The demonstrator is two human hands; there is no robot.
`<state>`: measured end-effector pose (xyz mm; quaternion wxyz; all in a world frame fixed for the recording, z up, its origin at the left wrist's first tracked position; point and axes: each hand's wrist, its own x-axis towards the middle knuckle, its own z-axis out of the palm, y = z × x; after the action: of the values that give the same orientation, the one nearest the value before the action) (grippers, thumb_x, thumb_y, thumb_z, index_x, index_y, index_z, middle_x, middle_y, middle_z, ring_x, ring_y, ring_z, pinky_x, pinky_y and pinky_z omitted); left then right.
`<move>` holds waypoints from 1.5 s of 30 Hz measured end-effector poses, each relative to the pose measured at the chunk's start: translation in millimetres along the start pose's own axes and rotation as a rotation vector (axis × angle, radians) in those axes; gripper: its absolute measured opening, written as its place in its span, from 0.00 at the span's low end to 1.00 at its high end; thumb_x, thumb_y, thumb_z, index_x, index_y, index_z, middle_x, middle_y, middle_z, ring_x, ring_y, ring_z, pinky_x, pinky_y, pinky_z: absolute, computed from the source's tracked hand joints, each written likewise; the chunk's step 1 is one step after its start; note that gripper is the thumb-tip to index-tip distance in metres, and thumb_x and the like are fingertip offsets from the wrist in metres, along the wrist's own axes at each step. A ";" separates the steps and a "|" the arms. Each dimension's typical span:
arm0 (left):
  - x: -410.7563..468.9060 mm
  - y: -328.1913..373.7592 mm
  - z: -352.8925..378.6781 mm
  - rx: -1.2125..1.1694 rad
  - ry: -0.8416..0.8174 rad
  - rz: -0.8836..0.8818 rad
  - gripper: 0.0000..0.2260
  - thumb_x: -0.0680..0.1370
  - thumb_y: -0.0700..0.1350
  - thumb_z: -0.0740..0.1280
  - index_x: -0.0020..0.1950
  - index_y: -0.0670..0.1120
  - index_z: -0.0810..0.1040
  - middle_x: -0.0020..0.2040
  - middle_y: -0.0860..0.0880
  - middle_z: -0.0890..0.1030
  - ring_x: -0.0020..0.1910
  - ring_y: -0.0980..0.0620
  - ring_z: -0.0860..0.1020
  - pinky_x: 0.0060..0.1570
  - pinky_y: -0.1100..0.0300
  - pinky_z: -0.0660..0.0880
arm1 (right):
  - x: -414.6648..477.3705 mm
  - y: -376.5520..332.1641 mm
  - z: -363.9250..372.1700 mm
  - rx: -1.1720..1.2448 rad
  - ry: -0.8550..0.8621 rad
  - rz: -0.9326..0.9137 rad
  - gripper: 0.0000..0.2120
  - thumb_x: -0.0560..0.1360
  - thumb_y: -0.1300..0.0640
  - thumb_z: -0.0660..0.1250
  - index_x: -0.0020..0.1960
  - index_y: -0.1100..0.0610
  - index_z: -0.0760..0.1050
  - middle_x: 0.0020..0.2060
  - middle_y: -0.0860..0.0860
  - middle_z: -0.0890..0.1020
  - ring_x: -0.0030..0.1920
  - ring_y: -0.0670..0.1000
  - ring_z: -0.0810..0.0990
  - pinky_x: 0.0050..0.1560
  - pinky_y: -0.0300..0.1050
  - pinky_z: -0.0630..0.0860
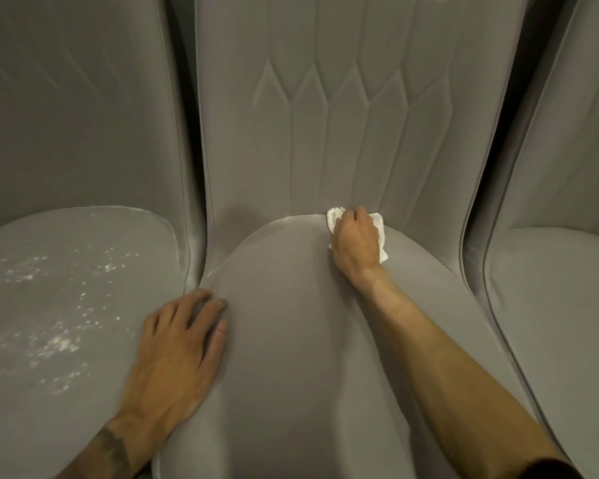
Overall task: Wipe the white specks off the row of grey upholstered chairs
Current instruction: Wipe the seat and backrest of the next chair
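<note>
- The right hand [355, 242] grips a white cloth [377, 225], fingers curled, at the back of the middle chair [291, 340].
- The left hand [177, 347] lies flat and empty on that seat's left edge.
- The white specks [56, 344] sit on the left chair [83, 229], at 8 o'clock from the cloth, closer to the left hand.

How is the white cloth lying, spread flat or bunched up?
Bunched up: the right hand grips the white cloth wadded, ends poking out.

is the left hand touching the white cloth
Apart. The head view shows the left hand flat on the middle seat, with bare grey upholstery between it and the white cloth, which the right hand grips at the seat's back.
</note>
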<state>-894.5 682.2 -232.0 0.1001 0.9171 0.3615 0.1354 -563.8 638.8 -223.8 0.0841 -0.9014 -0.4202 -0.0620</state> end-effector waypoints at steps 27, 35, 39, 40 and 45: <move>0.5 -1.0 -1.1 0.011 -0.066 -0.029 0.24 0.84 0.59 0.47 0.70 0.55 0.76 0.72 0.52 0.74 0.69 0.48 0.73 0.70 0.50 0.66 | -3.4 -54.3 2.5 0.237 0.025 -0.117 0.10 0.79 0.61 0.63 0.57 0.64 0.77 0.57 0.62 0.79 0.60 0.63 0.76 0.61 0.55 0.69; 2.6 -0.7 -1.2 0.014 -0.065 -0.046 0.22 0.84 0.57 0.49 0.68 0.54 0.78 0.71 0.50 0.76 0.66 0.46 0.75 0.66 0.46 0.70 | 0.6 -34.1 0.5 0.272 0.121 0.101 0.13 0.84 0.57 0.56 0.54 0.64 0.76 0.55 0.62 0.78 0.55 0.64 0.76 0.55 0.57 0.69; 1.5 -2.6 0.7 0.008 -0.069 -0.044 0.23 0.84 0.58 0.48 0.69 0.54 0.77 0.72 0.50 0.75 0.67 0.46 0.74 0.67 0.46 0.69 | -5.0 -79.2 7.3 0.323 0.063 -0.134 0.10 0.82 0.58 0.59 0.53 0.63 0.77 0.54 0.62 0.80 0.56 0.63 0.76 0.56 0.56 0.68; 1.7 -2.2 0.5 0.007 -0.070 -0.042 0.23 0.84 0.58 0.48 0.70 0.54 0.77 0.72 0.50 0.74 0.67 0.46 0.74 0.67 0.47 0.69 | -5.5 -79.0 6.4 0.332 0.038 -0.190 0.11 0.83 0.57 0.59 0.53 0.63 0.77 0.53 0.61 0.80 0.56 0.63 0.76 0.57 0.56 0.69; 1.7 -1.8 0.0 0.012 -0.051 -0.038 0.22 0.84 0.57 0.50 0.69 0.54 0.78 0.71 0.50 0.76 0.66 0.47 0.75 0.66 0.47 0.71 | 3.9 -43.6 -2.8 0.276 0.033 -0.051 0.12 0.84 0.57 0.58 0.55 0.62 0.77 0.54 0.61 0.79 0.55 0.64 0.77 0.54 0.57 0.71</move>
<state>-894.5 684.7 -232.2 0.1063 0.9139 0.3768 0.1076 -594.9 668.7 -216.0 0.2127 -0.8692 -0.4458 -0.0204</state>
